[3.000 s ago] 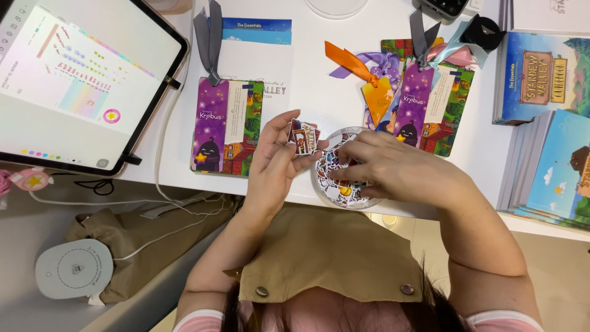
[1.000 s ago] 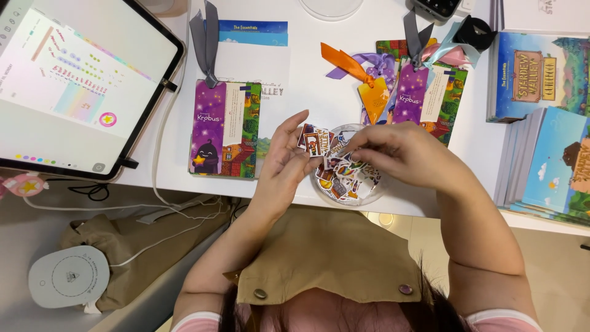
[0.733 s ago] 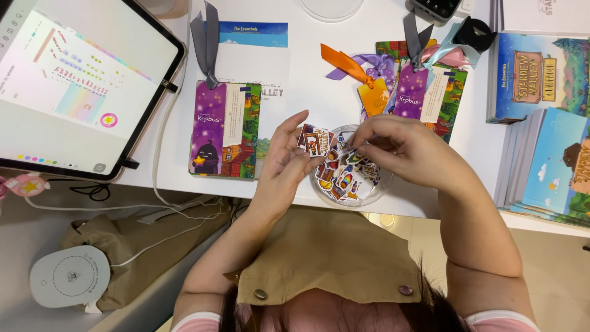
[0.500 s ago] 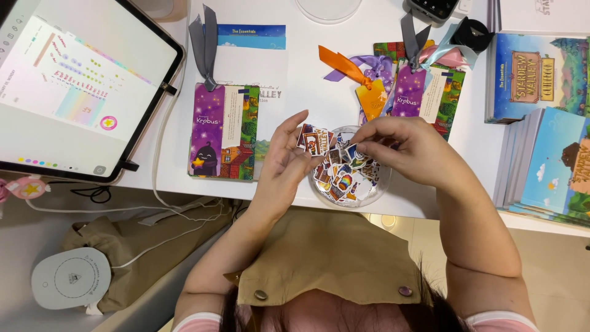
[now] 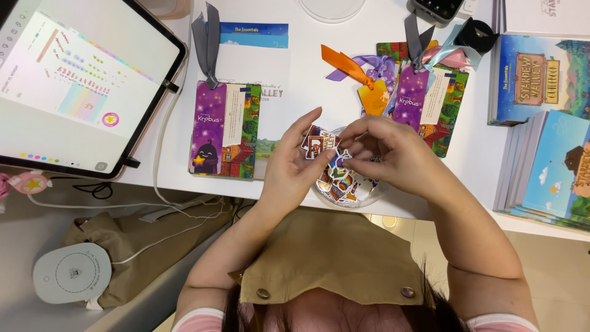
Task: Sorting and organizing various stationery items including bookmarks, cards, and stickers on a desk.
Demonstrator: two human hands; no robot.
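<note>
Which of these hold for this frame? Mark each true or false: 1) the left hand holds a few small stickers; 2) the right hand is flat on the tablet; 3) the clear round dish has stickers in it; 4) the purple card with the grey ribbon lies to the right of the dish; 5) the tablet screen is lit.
1) True: the left hand holds a small fan of stickers.
2) False: the right hand is over the clear dish, its fingertips meeting the left hand's stickers; the tablet is far to the left, untouched.
3) True: loose stickers lie in the dish.
4) False: the purple card with grey ribbon lies left of the dish.
5) True: the screen shows a bright page.
</note>
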